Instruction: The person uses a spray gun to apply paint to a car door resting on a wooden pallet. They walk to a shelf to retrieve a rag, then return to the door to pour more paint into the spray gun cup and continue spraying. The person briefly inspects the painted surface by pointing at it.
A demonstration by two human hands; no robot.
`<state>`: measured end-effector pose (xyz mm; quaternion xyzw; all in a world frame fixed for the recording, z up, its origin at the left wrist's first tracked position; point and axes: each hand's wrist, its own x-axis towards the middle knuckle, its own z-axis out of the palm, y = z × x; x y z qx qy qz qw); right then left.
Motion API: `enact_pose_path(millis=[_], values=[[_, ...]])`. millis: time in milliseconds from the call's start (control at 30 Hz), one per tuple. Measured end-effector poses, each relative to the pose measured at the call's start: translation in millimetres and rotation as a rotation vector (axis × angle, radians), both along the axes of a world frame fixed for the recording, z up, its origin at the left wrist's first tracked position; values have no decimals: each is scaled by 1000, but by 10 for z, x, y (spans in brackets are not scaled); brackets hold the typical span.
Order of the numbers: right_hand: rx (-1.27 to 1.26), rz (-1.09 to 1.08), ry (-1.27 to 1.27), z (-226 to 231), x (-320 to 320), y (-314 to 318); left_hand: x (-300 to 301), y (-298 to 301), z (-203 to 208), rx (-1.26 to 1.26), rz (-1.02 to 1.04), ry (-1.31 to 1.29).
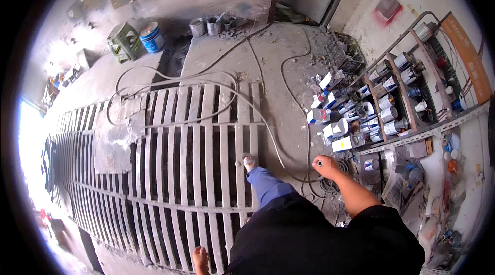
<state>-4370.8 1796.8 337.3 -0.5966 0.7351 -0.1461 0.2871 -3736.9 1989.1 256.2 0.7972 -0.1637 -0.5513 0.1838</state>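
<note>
My right hand [325,166] is held out ahead of my body, its fingers closed round a small thing with a dark, round end; its kind is too small to tell. Beyond that hand stand several paint cans [337,128] on the floor by a metal shelf rack [412,102]. Low in the picture hangs my left hand [200,258], fingers curled in, with nothing showing in it. Under it lies a slatted metal floor grating [206,206]. My leg in blue trousers [270,186] is stretched forward over the grating.
A long hose [268,126] loops over the grating and floor to a coil [334,184] near my right hand. A rough flat sheet [114,138] covers some slats. By the far wall are a green stool [124,42] and a blue bucket [151,37]. Rubbish [412,195] lies at right.
</note>
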Motion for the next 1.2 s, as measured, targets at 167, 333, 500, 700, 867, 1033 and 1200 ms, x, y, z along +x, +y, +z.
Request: enact_pose_path(millis=[167, 333, 500, 700, 867, 1033, 1200], values=[[-102, 161, -1, -257, -387, -1650, -183, -920, 35, -1, -93, 104], [-338, -326, 198, 942, -1407, -4180, -342, -2149, 536, -220, -102, -109], [-554, -389, 307, 1873, -1484, -5508, -456, -3204, 893, -262, -23, -99], [-161, -86, 46, 356, -146, -5677, -200, -3328, 323, -63, 56, 13], [711, -139, -365, -839, 1192, -4861, 101, -3575, -142, 110, 110, 191], [917, -260, -248, -888, 1524, -4843, 510, -4456, -581, 56, 203, 245], [715, -74, -21, -1428, 1782, -5494, 387, -5357, -811, -188, 83, 246]])
